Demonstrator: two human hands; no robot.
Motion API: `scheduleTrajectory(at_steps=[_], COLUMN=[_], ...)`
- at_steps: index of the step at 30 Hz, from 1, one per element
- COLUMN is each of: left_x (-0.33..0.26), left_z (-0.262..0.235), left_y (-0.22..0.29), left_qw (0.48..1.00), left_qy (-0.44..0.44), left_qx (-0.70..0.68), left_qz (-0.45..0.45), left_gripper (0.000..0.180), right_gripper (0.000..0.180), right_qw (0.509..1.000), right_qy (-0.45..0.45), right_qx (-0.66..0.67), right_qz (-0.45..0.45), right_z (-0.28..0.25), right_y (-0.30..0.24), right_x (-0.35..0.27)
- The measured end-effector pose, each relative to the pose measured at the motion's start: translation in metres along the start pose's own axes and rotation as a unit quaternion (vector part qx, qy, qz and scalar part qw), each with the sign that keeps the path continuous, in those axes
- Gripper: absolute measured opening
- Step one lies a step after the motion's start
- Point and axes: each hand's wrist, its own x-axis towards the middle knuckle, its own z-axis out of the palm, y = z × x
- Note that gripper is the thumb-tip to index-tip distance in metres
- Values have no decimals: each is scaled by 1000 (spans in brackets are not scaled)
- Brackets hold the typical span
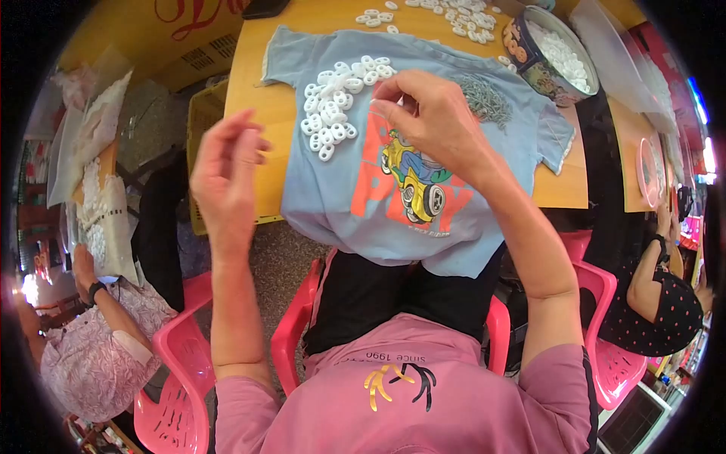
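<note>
Two hands hovered above the blue shirt [393, 189] on the table [257, 83]: the right hand [431, 117] pinched shut beside the white rings [336, 106], anything between its fingertips too small to tell; the left hand [227, 170], loosely apart, held off the shirt's left edge.

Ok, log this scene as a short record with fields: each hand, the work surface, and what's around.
Left hand: raised, fingers loosely curled, holding nothing visible
Right hand: fingers pinched over the white rings; any item held too small to tell
Surface: blue T-shirt spread on yellow table
Also on shirt: grey metal pieces
Nearby: round tin of white parts
</note>
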Motion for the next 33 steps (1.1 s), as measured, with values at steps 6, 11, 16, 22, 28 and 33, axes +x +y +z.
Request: scheduleTrajectory(at_steps=[6,11,16,22,28,33], left_x=[-20,-32,-43,-43,-45,-51], left_z=[70,89,102,114,125,128], left_y=[17,12,12,13,8,9], left_qw=[972,946,943,934,947,955], left_qy=[-96,-159,-180,-175,-133,-137], left_qx=[68,66,45,17,23,-244], left_qz=[203,274,276,310,292,-97], left_gripper=[24,26,28,30,22,10], right_gripper=[19,20,19,19,17,19], right_qw=[820,737,657,659,771,929], right_qy=[-29,-56,-24,-7,-35,1], right_qx=[493,572,635,647,536,253], right_qz=[288,355,406,383,342,269], right_z=[-19,-35,-40,-50,-57,-65], right_y=[-45,-37,-33,-32,-18,9], right_x=[-38,-76,-96,-105,-96,-70])
